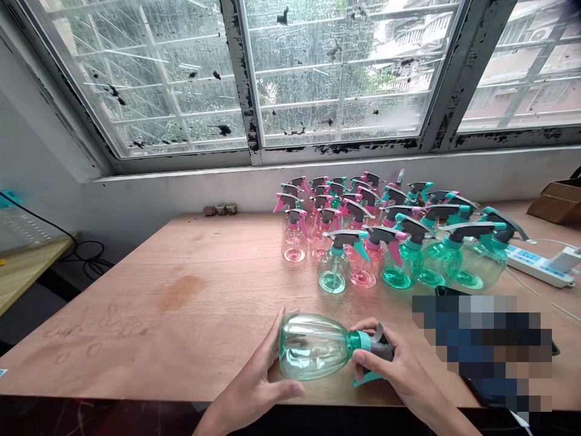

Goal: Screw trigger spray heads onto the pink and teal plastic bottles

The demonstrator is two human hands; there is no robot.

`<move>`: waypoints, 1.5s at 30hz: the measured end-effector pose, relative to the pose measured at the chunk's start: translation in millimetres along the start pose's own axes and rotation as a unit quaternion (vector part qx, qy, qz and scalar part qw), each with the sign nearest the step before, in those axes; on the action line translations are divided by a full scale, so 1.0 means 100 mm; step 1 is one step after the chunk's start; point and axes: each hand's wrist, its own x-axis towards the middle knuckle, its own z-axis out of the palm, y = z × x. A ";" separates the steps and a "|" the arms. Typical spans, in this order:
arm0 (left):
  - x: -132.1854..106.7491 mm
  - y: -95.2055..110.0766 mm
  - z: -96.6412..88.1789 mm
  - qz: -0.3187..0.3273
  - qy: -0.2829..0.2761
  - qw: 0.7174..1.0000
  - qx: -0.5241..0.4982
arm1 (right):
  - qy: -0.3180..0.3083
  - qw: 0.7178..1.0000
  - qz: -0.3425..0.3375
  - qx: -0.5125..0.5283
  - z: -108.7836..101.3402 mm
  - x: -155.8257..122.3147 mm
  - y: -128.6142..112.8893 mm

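Observation:
A clear green spray bottle (313,346) lies on its side in the air over the table's front edge, its base to the left and its grey and teal spray head (380,346) to the right. My right hand (399,369) is closed round the neck and spray head, thumb in front. Cupped about the base is my left hand (258,375), its thumb below and its fingers partly hidden behind the bottle. Beyond my hands, several similar bottles stand upright in a group; the nearest are a green bottle (333,275) and a pink bottle (365,270).
The wooden table (136,303) runs back to a windowed wall. At right lie a power strip (538,266) with white cords, a brown bag (556,200) and a dark device (449,292), mostly blurred. Small blocks (220,209) sit by the wall.

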 end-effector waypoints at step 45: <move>-0.01 0.02 -0.01 0.008 0.000 0.998 0.066 | 0.012 1.000 0.011 0.009 0.00 0.00 -0.02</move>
